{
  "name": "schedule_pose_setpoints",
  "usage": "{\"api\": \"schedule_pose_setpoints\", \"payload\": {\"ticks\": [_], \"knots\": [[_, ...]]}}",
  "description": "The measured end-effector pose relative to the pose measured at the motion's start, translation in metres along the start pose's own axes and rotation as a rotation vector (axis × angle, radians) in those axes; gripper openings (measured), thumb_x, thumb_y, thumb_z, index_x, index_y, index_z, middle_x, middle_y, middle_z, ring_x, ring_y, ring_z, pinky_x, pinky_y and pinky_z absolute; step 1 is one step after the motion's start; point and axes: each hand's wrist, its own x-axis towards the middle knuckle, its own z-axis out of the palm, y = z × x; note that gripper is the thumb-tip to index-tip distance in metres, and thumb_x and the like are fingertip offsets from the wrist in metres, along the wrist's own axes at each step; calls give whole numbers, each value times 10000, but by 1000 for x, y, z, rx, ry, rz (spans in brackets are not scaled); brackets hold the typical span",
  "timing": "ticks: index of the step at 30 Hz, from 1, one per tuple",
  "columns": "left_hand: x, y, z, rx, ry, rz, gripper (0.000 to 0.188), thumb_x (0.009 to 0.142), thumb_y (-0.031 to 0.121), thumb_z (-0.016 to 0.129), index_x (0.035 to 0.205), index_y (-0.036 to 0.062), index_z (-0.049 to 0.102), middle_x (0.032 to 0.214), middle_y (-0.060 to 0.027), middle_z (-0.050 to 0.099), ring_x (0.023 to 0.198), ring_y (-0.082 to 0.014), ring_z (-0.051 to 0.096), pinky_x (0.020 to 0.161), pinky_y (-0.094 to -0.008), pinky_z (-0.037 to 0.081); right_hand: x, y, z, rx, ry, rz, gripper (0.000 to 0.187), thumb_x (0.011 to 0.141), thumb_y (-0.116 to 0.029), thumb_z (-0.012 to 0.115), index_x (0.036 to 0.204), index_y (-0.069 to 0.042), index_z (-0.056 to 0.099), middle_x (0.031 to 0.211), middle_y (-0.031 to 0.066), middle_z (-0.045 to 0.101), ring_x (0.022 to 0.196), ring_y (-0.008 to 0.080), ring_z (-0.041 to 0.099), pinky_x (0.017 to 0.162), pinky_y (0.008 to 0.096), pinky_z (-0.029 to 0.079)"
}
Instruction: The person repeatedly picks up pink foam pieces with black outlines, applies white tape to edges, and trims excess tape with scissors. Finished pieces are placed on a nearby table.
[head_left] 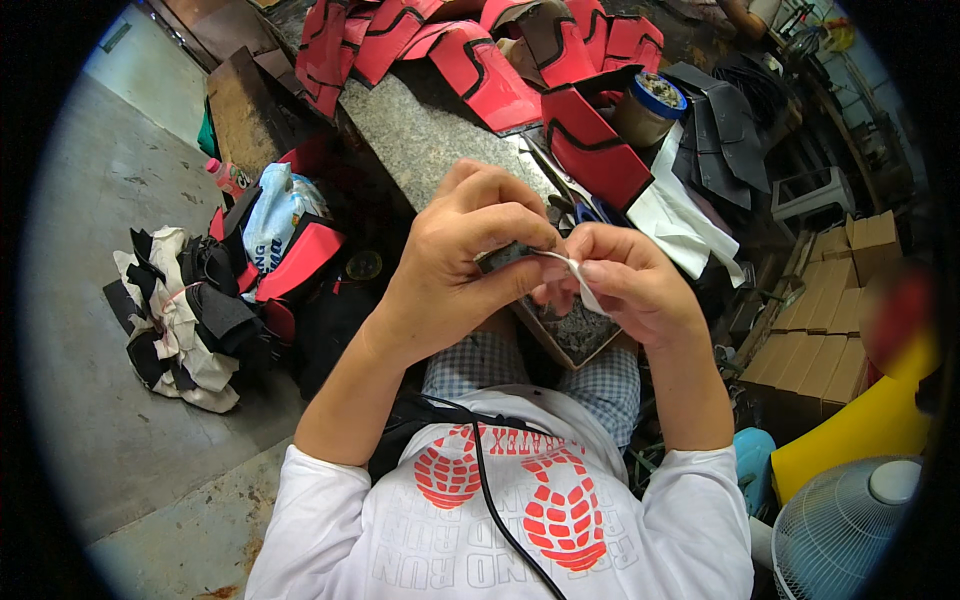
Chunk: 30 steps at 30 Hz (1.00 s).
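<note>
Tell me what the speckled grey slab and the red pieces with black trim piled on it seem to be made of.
The speckled grey slab looks like polished granite: mottled grain, straight hard edge. The red pieces with black trim seem to be a flexible synthetic leather or foam sheet: smooth matt faces that bend and fold. Which exactly, the picture leaves open.

I am looking down into a small workshop, probably for shoe parts: cut red-and-black panels (470, 50) heaped on a speckled grey stone desk (420, 135), fabric offcuts (190, 320) on the concrete floor (90, 300), stacked cardboard boxes (825, 320) beside it.
</note>
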Motion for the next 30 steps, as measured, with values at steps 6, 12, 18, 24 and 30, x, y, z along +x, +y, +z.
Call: {"api": "schedule_pose_setpoints", "payload": {"ticks": [6,12,18,24,30], "knots": [[-11,-9,8,-337,255,-367,241,844,97,739,1073,46,682,1048,-46,661,966,-143,620,819,-272,475,42,-26,-55,-1555,553,-683,151,857,-210,698,934,-83,720,963,84,703,844,271,664,831,372,502],[-25,-14,12,-396,49,-608,261,913,71,658,1163,-2,653,1063,-58,680,1016,-117,623,894,-258,485,94,-45,-97,-1545,651,-287,189,830,-239,716,960,-104,744,940,95,710,886,298,679,801,373,518],[-26,-22,4,-538,192,-632,304,931,141,655,1188,-21,653,1061,-74,682,997,-111,613,898,-269,483,102,-80,-94,-1305,581,-537,178,926,-143,677,1035,-7,714,868,-13,698,818,45,609,735,202,477],[15,-78,10,546,159,-80,478,891,127,616,1352,30,533,1356,-185,541,1291,-323,476,1093,-419,367,92,-65,-97,-1215,518,-411,192,929,-163,676,1021,2,710,862,-14,687,784,45,587,725,211,468],[63,-158,25,672,-234,-234,600,934,277,503,1467,44,357,1450,-206,461,1407,-335,361,1155,-475,283,75,-74,-97,-1044,395,-467,141,918,-106,662,979,20,685,901,-11,648,865,47,570,809,199,439]]}}
